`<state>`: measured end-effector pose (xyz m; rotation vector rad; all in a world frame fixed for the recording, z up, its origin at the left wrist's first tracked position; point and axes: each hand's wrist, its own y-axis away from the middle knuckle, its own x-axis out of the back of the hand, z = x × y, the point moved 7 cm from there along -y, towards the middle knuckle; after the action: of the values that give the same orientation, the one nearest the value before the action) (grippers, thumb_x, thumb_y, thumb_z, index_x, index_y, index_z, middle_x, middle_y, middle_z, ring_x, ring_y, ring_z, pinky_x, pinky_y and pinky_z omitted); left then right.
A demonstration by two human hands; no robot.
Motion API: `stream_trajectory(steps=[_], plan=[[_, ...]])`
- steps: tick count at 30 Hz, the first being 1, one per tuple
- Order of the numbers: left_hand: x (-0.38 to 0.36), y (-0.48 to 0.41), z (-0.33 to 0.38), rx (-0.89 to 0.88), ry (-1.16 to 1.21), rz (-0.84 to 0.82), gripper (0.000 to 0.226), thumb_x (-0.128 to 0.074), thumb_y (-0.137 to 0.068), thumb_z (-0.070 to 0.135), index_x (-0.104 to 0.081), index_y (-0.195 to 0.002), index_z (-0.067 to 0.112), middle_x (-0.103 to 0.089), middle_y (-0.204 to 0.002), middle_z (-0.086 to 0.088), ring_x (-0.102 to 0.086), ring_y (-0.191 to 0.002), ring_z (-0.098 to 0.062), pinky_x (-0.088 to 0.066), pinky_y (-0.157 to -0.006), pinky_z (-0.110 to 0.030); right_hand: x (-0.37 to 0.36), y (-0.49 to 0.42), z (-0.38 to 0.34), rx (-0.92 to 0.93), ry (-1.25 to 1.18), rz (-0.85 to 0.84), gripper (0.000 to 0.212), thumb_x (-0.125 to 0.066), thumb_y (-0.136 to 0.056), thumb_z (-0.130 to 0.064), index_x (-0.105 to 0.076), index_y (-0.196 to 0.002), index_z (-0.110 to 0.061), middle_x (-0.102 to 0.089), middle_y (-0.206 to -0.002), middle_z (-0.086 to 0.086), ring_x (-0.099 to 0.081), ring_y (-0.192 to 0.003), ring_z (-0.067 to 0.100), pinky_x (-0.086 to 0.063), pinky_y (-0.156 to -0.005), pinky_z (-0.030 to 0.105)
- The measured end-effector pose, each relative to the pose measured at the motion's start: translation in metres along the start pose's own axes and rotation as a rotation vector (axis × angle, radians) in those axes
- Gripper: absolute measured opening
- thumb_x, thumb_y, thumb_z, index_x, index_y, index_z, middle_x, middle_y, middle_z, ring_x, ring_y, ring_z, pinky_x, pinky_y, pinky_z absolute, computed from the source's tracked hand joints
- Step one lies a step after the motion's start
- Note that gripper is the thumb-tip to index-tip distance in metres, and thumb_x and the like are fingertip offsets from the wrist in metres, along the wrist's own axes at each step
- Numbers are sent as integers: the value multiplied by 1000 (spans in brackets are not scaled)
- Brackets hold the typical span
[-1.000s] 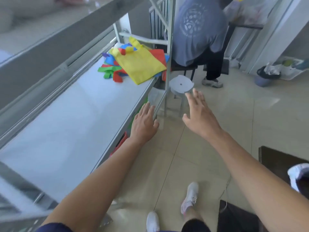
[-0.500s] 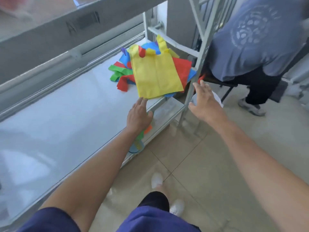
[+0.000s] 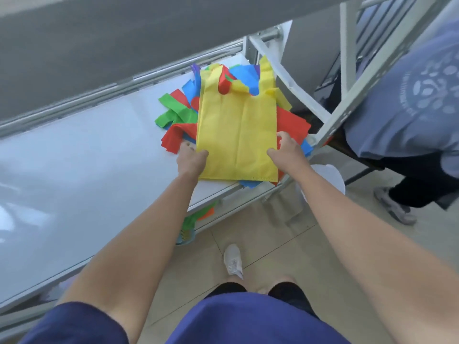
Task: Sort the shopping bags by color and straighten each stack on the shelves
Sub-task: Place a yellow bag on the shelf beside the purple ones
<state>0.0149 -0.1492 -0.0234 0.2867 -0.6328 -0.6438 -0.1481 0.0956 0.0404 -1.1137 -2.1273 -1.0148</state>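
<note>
White shelf (image 3: 74,170) on a grey metal rack (image 3: 347,105), tiled floor (image 3: 273,232) below; a second person (image 3: 409,100) sits to the right. Yellow bag (image 3: 238,130) lies flat atop a mixed pile (image 3: 178,112) of red, green and blue bags. Left hand (image 3: 191,158) pinches its left edge, right hand (image 3: 285,150) its right edge, thumbs on top.

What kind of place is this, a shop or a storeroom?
Probably a storeroom or workroom, not a shop floor. Bare metal shelving holds a loose pile of coloured bags with a yellow bag on top, the floor is plain tile, and a second person sits working nearby.
</note>
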Motion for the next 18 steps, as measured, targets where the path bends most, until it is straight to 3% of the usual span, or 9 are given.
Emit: stream_trajectory(steps=[3, 5, 6, 7, 9, 11, 13, 15, 18], plan=[[-6, -18, 4, 74, 78, -3, 59, -75, -92, 27, -52, -141, 7, -62, -130, -13, -59, -120, -32, -50, -94, -41, -5, -33, 5, -36, -69, -51, 65, -60, -95, -27, -37, -154, -13, -51, -147, 10, -51, -131, 32, -43, -96, 37], [-4, -25, 10, 62, 32, 62, 28, -72, -95, 33, -66, -100, 7, -63, -91, -7, -61, -95, -33, -46, -71, -35, -3, -53, 5, -32, -118, -23, 57, -59, -95, -22, -44, -148, -12, -58, -136, 9, -57, -117, 29, -42, -85, 32], [-1, -27, 16, 42, -10, 106, 33, -70, -97, 37, -60, -80, 11, -55, -76, -3, -56, -82, -30, -39, -63, -34, -1, -63, 4, -25, -150, 2, 49, -58, -95, -20, -48, -142, -11, -60, -125, 7, -57, -106, 27, -41, -80, 31], [1, -28, 22, 18, -64, 151, 38, -68, -98, 40, -55, -74, 13, -51, -71, -1, -53, -77, -28, -37, -61, -34, 1, -73, 4, -26, -193, 20, 42, -57, -94, -18, -52, -135, -12, -60, -114, 5, -56, -96, 24, -41, -73, 31], [3, -29, 35, 1, -134, 192, 36, -67, -96, 45, -65, -89, 10, -57, -80, -1, -55, -79, -25, -40, -68, -33, 1, -91, 5, -50, -285, 41, 26, -58, -92, -17, -54, -117, -12, -56, -96, 0, -54, -82, 21, -37, -57, 31], [-3, -28, 48, 3, -170, 139, 29, -70, -95, 41, -66, -92, 12, -58, -81, 0, -55, -76, -20, -42, -69, -32, 1, -105, 4, -89, -369, 35, 16, -61, -92, -18, -50, -101, -12, -51, -85, -1, -52, -80, 22, -35, -53, 30], [-12, -22, 55, 40, -166, 28, 19, -71, -94, 30, -65, -87, 13, -63, -84, -2, -58, -74, -18, -47, -67, -30, -2, -115, 5, -131, -428, -6, 17, -66, -93, -20, -54, -91, -8, -55, -83, 3, -55, -84, 25, -45, -65, 33], [-24, -1, 54, 130, -17, -139, 10, -68, -90, 22, -65, -96, 14, -65, -93, -7, -61, -77, -21, -50, -70, -30, -4, -122, 7, -147, -459, -87, 30, -73, -92, -28, -64, -103, -1, -67, -97, 10, -64, -94, 29, -56, -82, 40], [-42, 39, 41, 221, 278, -420, 40, -59, -84, 16, -62, -123, 10, -69, -107, -9, -69, -88, -23, -56, -77, -33, 0, -128, 14, -76, -389, -141, 49, -77, -86, -41, -69, -116, -3, -73, -112, 10, -70, -103, 32, -59, -91, 48]])
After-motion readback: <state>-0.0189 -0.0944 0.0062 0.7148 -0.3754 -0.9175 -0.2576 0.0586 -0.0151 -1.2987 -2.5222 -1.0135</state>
